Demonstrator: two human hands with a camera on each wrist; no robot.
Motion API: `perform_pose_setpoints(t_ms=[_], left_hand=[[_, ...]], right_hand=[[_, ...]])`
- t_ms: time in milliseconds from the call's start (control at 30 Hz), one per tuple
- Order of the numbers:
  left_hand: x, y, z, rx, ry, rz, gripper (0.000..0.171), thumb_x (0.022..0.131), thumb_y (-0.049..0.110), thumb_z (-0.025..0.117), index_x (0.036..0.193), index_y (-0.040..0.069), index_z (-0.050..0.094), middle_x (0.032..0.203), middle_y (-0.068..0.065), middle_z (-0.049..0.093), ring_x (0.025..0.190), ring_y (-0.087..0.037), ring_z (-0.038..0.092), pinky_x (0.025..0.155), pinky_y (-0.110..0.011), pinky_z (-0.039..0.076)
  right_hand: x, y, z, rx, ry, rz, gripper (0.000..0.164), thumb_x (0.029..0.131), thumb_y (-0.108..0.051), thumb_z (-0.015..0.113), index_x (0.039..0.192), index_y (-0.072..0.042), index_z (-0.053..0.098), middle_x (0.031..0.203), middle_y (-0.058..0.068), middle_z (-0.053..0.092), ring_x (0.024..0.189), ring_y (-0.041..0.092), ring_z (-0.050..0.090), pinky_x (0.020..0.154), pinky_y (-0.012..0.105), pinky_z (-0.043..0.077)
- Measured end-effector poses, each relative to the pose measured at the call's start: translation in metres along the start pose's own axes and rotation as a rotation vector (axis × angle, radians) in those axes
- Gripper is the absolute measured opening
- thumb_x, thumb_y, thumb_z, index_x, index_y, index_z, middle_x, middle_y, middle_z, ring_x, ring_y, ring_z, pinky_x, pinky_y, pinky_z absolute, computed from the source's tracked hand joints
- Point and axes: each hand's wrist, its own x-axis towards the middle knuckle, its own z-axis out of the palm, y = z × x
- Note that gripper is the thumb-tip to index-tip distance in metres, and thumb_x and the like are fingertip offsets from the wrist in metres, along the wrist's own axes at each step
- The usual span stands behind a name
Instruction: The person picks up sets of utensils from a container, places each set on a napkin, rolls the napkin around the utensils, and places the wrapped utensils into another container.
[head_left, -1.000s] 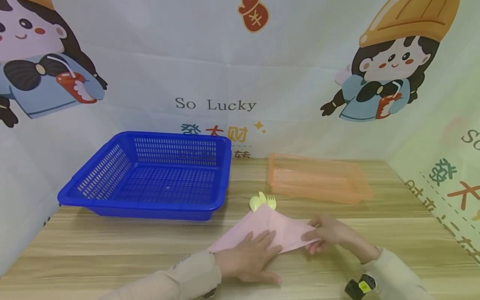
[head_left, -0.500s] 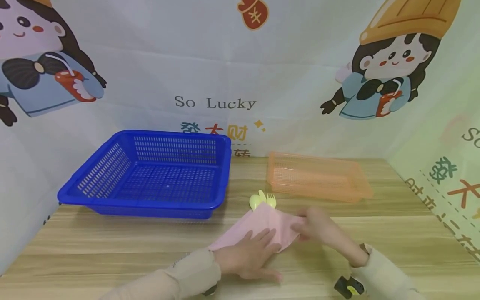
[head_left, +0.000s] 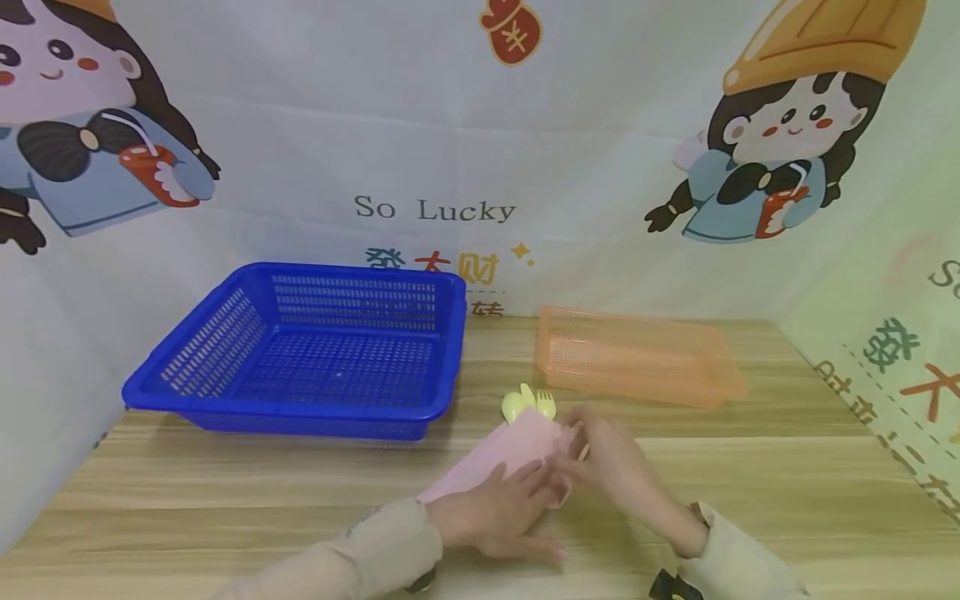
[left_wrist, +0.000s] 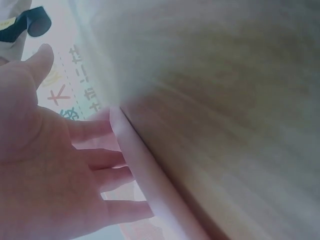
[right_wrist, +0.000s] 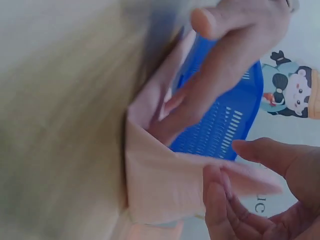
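Note:
A pink napkin [head_left: 506,454] lies on the wooden table, partly folded. From under its far corner stick out the pale yellow heads of a spoon [head_left: 513,407], a knife [head_left: 526,392] and a fork [head_left: 546,404]; their handles are hidden. My left hand [head_left: 495,512] rests on the napkin with straight fingers and the thumb spread toward me. On the napkin's right side, my right hand [head_left: 611,462] pinches a raised flap [right_wrist: 250,181] and holds it beside the left fingertips. In the right wrist view the flap stands between right thumb and fingers.
A large blue plastic basket [head_left: 292,421] stands at the back left. A shallow orange basket [head_left: 637,387] sits at the back right. A printed curtain [head_left: 585,183] hangs behind the table [head_left: 225,483].
My right hand has moved left, carrying the napkin's right corner inward and folding it toward the left hand. The left hand has stayed in place on the napkin.

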Motion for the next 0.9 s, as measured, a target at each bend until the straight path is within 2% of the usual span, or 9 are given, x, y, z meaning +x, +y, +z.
perform_pose_setpoints(t_ms=[133,200,267,433,567,667,767,833,900], left_hand=[[-0.001,0.001,-0.001,0.0,-0.008,0.0,0.077,0.082,0.064,0.037,0.142,0.018,0.021,0.148,-0.008,0.013,0.134,-0.023,0.014,0.104,-0.052,0.019],[-0.001,0.001,-0.001,0.001,-0.011,0.001,0.077,0.082,0.064,0.037,0.142,0.018,0.021,0.148,-0.008,0.014,0.134,-0.023,0.014,0.104,-0.051,0.019],[-0.001,0.001,0.0,0.001,-0.015,-0.001,0.077,0.082,0.064,0.037,0.142,0.017,0.02,0.147,-0.009,0.014,0.134,-0.023,0.014,0.105,-0.051,0.018],[-0.001,0.002,0.0,0.0,-0.014,-0.007,0.076,0.082,0.063,0.04,0.141,0.019,0.022,0.147,-0.009,0.014,0.134,-0.023,0.014,0.105,-0.051,0.018],[-0.001,0.002,0.001,-0.007,-0.019,-0.005,0.072,0.081,0.063,0.041,0.139,0.022,0.028,0.147,-0.01,0.015,0.134,-0.024,0.015,0.105,-0.052,0.019],[0.0,0.002,0.0,-0.004,-0.029,-0.004,0.069,0.081,0.063,0.04,0.137,0.022,0.032,0.147,-0.01,0.015,0.134,-0.024,0.015,0.104,-0.052,0.019],[0.0,0.002,0.0,0.0,-0.036,-0.005,0.068,0.082,0.063,0.04,0.136,0.023,0.034,0.147,-0.01,0.015,0.134,-0.024,0.014,0.104,-0.052,0.019],[0.0,0.002,0.0,-0.004,-0.039,-0.004,0.069,0.082,0.063,0.039,0.137,0.023,0.033,0.147,-0.01,0.015,0.134,-0.023,0.014,0.105,-0.052,0.018],[0.001,0.001,0.0,-0.007,-0.037,-0.004,0.069,0.082,0.063,0.039,0.137,0.023,0.031,0.147,-0.01,0.015,0.134,-0.024,0.014,0.105,-0.052,0.018]], right_hand=[[-0.009,0.01,0.003,-0.021,0.006,0.03,0.035,0.069,-0.014,0.073,0.094,0.004,0.056,0.061,0.0,0.053,0.052,0.01,0.047,0.045,0.02,0.04],[-0.013,0.018,0.005,0.004,-0.031,0.03,0.026,0.072,-0.017,0.071,0.086,0.001,0.057,0.06,-0.001,0.054,0.05,0.01,0.047,0.044,0.021,0.041],[-0.016,0.028,0.006,0.087,-0.101,0.031,0.018,0.076,-0.018,0.067,0.078,-0.002,0.058,0.058,0.0,0.055,0.046,0.011,0.05,0.043,0.022,0.043],[-0.017,0.05,0.013,0.391,-0.309,0.097,0.024,0.086,-0.017,0.057,0.092,0.007,0.055,0.057,0.007,0.059,0.043,0.017,0.057,0.042,0.031,0.05],[-0.018,0.055,0.019,0.511,-0.357,0.157,0.028,0.086,-0.012,0.054,0.102,0.01,0.047,0.06,0.009,0.061,0.045,0.018,0.059,0.044,0.031,0.051],[-0.019,0.054,0.02,0.523,-0.343,0.161,0.03,0.087,-0.008,0.051,0.108,0.012,0.043,0.06,0.009,0.061,0.045,0.018,0.059,0.044,0.031,0.051],[-0.02,0.051,0.02,0.503,-0.317,0.114,0.03,0.089,-0.004,0.047,0.111,0.015,0.04,0.059,0.01,0.06,0.045,0.02,0.058,0.042,0.031,0.05],[-0.021,0.048,0.02,0.451,-0.297,0.062,0.028,0.089,-0.003,0.046,0.11,0.015,0.042,0.058,0.009,0.059,0.044,0.019,0.057,0.041,0.03,0.05],[-0.02,0.045,0.021,0.367,-0.277,0.015,0.021,0.087,-0.003,0.049,0.101,0.013,0.049,0.056,0.007,0.058,0.042,0.017,0.055,0.039,0.028,0.048]])
